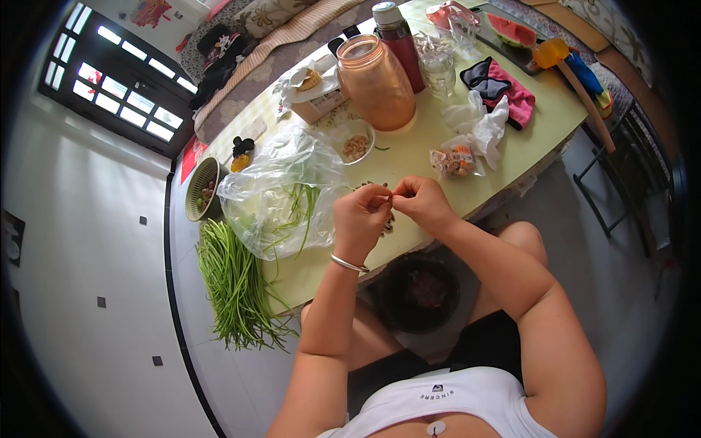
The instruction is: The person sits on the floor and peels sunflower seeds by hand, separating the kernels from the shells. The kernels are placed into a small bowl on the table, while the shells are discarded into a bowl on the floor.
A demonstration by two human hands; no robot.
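Over the table's near edge, my left hand [357, 220], with a silver bangle at its wrist, meets my right hand [425, 206] fingertip to fingertip. Both are closed in a pinch around something small and dark, too little to name. Small dark pieces, perhaps seeds or shells, lie on the table behind and below the fingers, partly hidden. Just beyond stands a white bowl [372, 137] of shelled nuts [355, 147], probably peanuts. To the left, a clear plastic bag [281, 182] holds some green stalks, and a big bunch of long green stalks [237, 285] hangs over the table edge.
Across the pale yellow table [321, 281] stand a large amber jar [376, 84], a dark red thermos [401, 47], glass cups [438, 73], a snack packet [453, 160], a pink cloth [511, 95] and watermelon [512, 31]. A basket [196, 191] sits left; a black bin [418, 296] is between my knees.
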